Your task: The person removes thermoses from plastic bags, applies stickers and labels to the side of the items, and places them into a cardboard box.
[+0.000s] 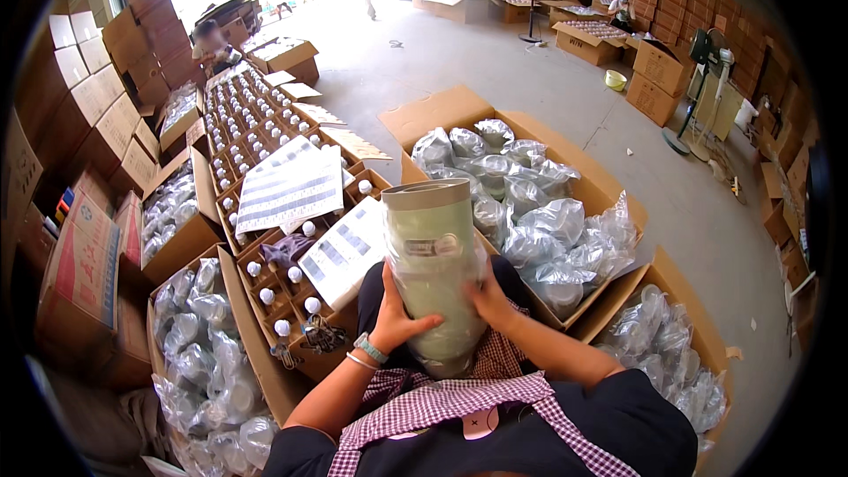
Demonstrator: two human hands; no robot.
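Upright above my lap stands a pale green roll [433, 274] in clear plastic, with a brownish rim at its top and a small printed patch on its side. My left hand [399, 322] grips its lower left side, thumb across the front. On the opposite side my right hand [488, 296] is closed around it, its fingertips partly hidden behind the roll. Left of the roll, printed sheets [291, 185] and another printed sheet [344, 252] lie over a divided carton [305, 349] of white-capped bottles.
Open cartons of plastic-wrapped items stand close by: a large carton [609, 181] ahead right, another carton [711, 336] at right, and one carton [265, 371] at left. Stacked boxes [106, 115] rise at far left. Fans [527, 0] and other people are farther off.
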